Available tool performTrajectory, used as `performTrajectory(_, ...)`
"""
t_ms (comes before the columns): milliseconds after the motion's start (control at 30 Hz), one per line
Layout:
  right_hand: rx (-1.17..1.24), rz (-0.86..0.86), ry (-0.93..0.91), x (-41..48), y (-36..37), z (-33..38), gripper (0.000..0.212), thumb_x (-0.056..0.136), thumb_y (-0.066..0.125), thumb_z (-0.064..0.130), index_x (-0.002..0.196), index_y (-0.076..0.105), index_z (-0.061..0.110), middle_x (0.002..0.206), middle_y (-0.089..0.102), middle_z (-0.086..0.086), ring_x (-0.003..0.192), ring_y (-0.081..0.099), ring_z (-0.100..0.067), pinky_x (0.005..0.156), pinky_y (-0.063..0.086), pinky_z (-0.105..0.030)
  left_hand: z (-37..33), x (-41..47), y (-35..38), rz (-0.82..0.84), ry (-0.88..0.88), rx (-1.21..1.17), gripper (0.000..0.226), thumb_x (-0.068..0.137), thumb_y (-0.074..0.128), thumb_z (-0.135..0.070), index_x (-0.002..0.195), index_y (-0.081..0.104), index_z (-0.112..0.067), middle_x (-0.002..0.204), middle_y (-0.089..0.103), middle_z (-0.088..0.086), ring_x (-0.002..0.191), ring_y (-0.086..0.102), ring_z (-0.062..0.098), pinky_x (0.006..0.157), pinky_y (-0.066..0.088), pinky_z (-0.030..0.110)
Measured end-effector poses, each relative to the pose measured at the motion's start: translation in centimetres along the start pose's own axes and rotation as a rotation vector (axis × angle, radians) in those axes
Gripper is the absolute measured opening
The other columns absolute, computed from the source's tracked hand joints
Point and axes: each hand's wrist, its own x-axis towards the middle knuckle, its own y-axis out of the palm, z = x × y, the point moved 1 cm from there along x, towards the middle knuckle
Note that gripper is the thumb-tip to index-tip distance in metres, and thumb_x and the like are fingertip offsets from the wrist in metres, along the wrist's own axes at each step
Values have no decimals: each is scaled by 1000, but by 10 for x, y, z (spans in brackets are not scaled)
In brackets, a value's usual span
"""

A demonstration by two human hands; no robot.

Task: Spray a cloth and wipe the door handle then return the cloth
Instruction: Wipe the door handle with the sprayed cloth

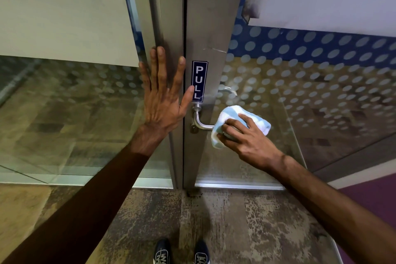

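Against the metal frame post (165, 17), left of the door's closing edge, the person's left hand (164, 96) lies flat with its fingers spread wide and pointing up, holding nothing. Its thumb tip reaches across the dark gap to touch the lower edge of a blue sign (199, 81) reading PULL, stuck upright on the door (212, 28). Just below that sign sits the door handle (200, 121), a steel lever whose round base is on the door's metal edge strip and whose bar bends out to the right. At the bar's right end the cloth (232, 114), white with pale blue stripes, is bunched around the lever. The right hand (246, 137) grips the cloth from below and in front, fingers curled over it and pressing it onto the handle. Down at the bottom edge, the toes of two dark shoes (182, 253) stand on worn, mottled floor (235, 221) before the door.
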Motion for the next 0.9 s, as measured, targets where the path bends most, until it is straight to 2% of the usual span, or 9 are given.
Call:
performTrajectory(300, -3, 0, 48, -14, -10, -10, 53, 77, 39, 6, 117, 74, 8, 114, 66, -13, 122, 46, -32, 103, 46, -60, -3, 0, 0, -14, -6, -18, 83, 107, 36, -57, 157, -28, -37, 159, -49, -5, 153, -34, 20, 127, -12, 54)
performTrajectory(433, 142, -106, 248, -27, -23, -4, 52, 76, 45, 1, 120, 73, 8, 113, 65, -17, 110, 55, -35, 87, 51, -46, -5, 1, 1, -15, -5, -52, 83, 107, 37, -56, 157, -27, -37, 160, -48, -6, 153, -34, 19, 127, -12, 55)
performTrajectory(567, 604, -434, 724, -53, -41, 5, 51, 81, 68, 0, 131, 66, 10, 123, 58, -13, 112, 58, -19, 92, 44, -16, -5, 1, 3, -30, -1, -72, 83, 107, 37, -57, 157, -26, -38, 160, -48, -7, 153, -34, 18, 126, -11, 55)
performTrajectory(600, 761, -532, 866, -58, -42, 9, 53, 81, 74, 3, 132, 63, 11, 125, 59, -10, 113, 58, -15, 92, 45, -13, -6, 1, 4, -31, 2, -77, 83, 107, 37, -56, 158, -25, -38, 160, -48, -8, 153, -34, 18, 126, -10, 56)
performTrajectory(700, 1348, -752, 1227, -65, -25, 18, 59, 79, 84, 10, 131, 56, 14, 126, 65, -14, 108, 66, -19, 91, 55, -31, -6, 1, 3, -32, 4, -80, 83, 107, 38, -55, 158, -25, -38, 160, -47, -8, 154, -33, 18, 126, -8, 58)
performTrajectory(767, 1652, -814, 1386, -63, -9, 25, 74, 67, 92, 34, 127, 57, 11, 124, 67, -22, 101, 67, -29, 90, 55, -46, -7, 1, 3, -36, 3, -83, 82, 107, 38, -55, 158, -24, -38, 161, -46, -8, 154, -32, 17, 126, -6, 59)
performTrajectory(800, 1748, -835, 1437, -61, -2, 28, 78, 63, 93, 40, 125, 56, 9, 122, 67, -24, 98, 67, -30, 90, 54, -48, -6, 1, 2, -39, 5, -81, 83, 107, 39, -54, 158, -24, -37, 161, -46, -8, 155, -31, 17, 126, -7, 58)
performTrajectory(833, 1818, -857, 1474, -55, 3, 32, 71, 69, 88, 37, 124, 56, 8, 119, 66, -24, 95, 67, -30, 88, 55, -46, -6, 0, 2, -42, 8, -79, 83, 107, 39, -54, 159, -24, -37, 162, -45, -8, 155, -31, 17, 126, -7, 58)
performTrajectory(900, 1949, -916, 1484, -41, 7, 37, 40, 89, 70, 21, 123, 54, 9, 115, 65, -21, 90, 68, -26, 84, 57, -42, -6, 0, 1, -46, 15, -77, 83, 108, 39, -54, 159, -23, -36, 162, -45, -8, 155, -31, 17, 126, -9, 56)
